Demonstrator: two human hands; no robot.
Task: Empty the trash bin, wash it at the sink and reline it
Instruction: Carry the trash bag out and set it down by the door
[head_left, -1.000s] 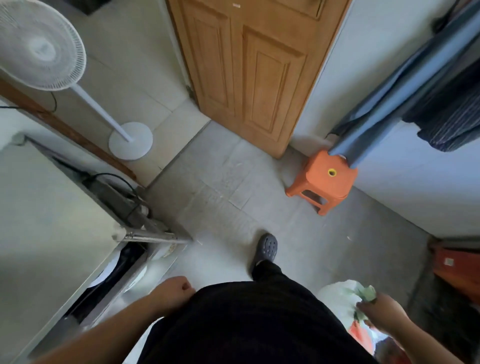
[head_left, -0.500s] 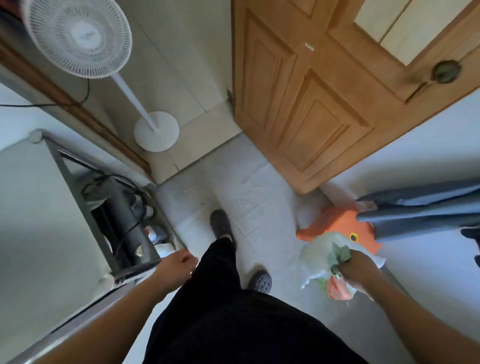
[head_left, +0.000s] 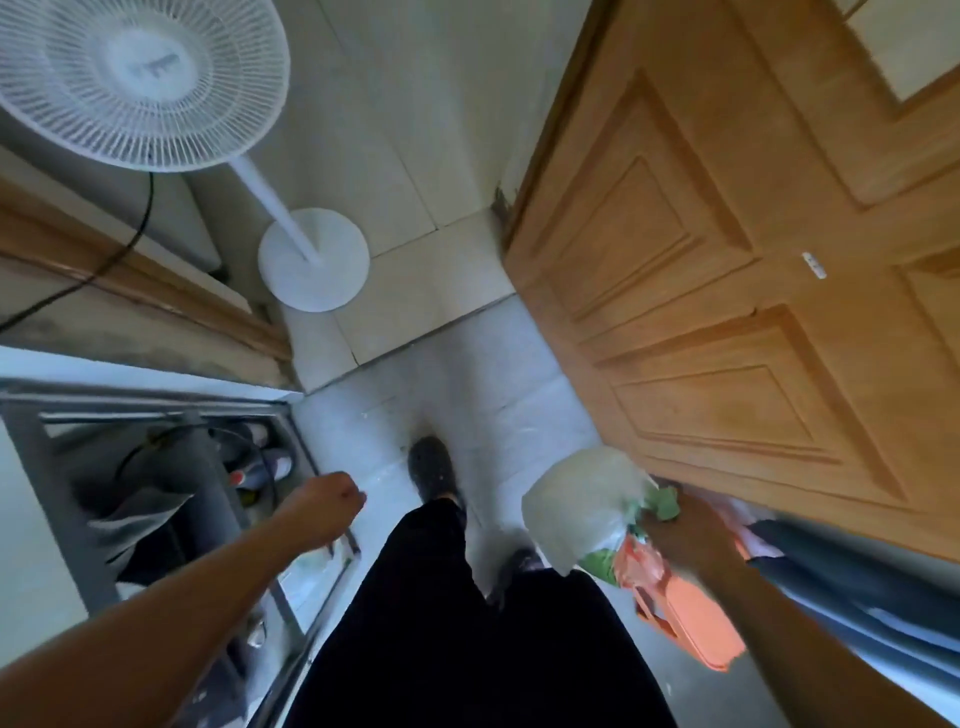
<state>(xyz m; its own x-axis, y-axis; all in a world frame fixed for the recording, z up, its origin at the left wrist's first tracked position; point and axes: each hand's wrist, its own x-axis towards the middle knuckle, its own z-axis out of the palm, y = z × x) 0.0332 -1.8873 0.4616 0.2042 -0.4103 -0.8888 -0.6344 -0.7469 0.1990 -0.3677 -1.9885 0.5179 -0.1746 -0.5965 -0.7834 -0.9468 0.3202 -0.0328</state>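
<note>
My right hand (head_left: 680, 530) grips the gathered neck of a full, pale trash bag (head_left: 576, 499) with green and orange scraps showing at its top. The bag hangs at my right side, just in front of the wooden door (head_left: 727, 291). My left hand (head_left: 324, 501) swings at my left side, fingers curled into a loose fist around nothing. No trash bin or sink is in view. My dark trousers and shoes fill the lower middle.
A white pedestal fan (head_left: 140, 78) stands ahead on the left, its base (head_left: 313, 259) on the tiled floor. A grey metal rack (head_left: 171, 488) with cables and bottles lines my left. An orange plastic stool (head_left: 691, 618) and hanging blue cloth (head_left: 852, 566) sit at my right.
I have walked forward toward the doorway; the door and fan are closer. The bag has swung forward and up with my right hand. The orange stool has dropped behind my right arm.
</note>
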